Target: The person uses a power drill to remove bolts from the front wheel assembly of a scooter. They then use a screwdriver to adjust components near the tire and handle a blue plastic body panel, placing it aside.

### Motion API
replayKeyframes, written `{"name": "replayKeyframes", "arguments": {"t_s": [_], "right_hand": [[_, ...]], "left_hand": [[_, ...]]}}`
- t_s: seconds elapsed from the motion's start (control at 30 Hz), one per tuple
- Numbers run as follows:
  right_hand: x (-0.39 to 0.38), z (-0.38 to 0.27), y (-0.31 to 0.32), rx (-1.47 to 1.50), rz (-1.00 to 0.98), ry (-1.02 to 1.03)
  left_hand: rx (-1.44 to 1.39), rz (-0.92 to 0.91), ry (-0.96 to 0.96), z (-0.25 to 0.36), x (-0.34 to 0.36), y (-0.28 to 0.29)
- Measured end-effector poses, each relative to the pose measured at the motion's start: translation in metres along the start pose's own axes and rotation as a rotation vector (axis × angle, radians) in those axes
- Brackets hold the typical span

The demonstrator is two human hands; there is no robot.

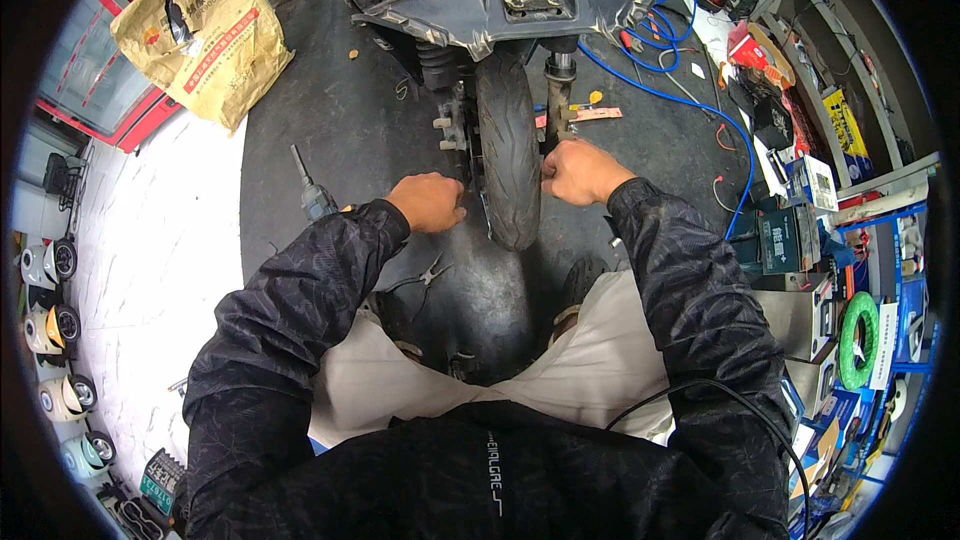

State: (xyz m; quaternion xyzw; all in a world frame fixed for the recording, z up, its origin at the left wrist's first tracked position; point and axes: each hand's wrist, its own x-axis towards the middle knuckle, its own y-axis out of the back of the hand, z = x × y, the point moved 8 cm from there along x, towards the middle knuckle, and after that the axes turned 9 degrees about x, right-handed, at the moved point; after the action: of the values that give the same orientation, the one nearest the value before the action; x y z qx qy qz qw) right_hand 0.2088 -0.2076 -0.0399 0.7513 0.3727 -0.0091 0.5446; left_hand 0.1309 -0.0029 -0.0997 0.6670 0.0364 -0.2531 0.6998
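At the far left, small scooters [62, 395] stand in a row beside the pale floor [160, 250]. A crumpled yellow bag [215, 55] lies across the edge of the dark floor [300, 90]. Next, a power tool [318, 202] with a slim bit lies near the left sleeve. Pliers [430, 274] rest on the dark floor below the left hand [430, 202], whose grip is curled; I cannot tell whether it grasps anything. The black front tyre [509, 140] sits between the hands, beneath a dark fender. The right hand [588, 172] is close against the tyre's right side, beside the fork leg [558, 90], fingers bent, its hold hidden. Farther right, a blue hose [738, 125] curves across, then a green ring [858, 340] leans among boxes.
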Motion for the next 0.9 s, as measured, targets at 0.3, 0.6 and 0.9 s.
{"name": "replayKeyframes", "arguments": {"t_s": [0.3,0.6,0.9], "right_hand": [[-0.003,-0.004,0.005,0.024,0.010,0.011],[-0.010,-0.006,0.013,0.007,0.110,-0.041],[-0.013,0.029,0.028,-0.096,0.232,-0.228]], "left_hand": [[-0.116,0.225,0.020,0.002,0.001,0.029],[-0.340,0.525,0.129,-0.002,-0.003,0.061],[-0.327,0.583,0.105,0.001,-0.010,0.070]]}}
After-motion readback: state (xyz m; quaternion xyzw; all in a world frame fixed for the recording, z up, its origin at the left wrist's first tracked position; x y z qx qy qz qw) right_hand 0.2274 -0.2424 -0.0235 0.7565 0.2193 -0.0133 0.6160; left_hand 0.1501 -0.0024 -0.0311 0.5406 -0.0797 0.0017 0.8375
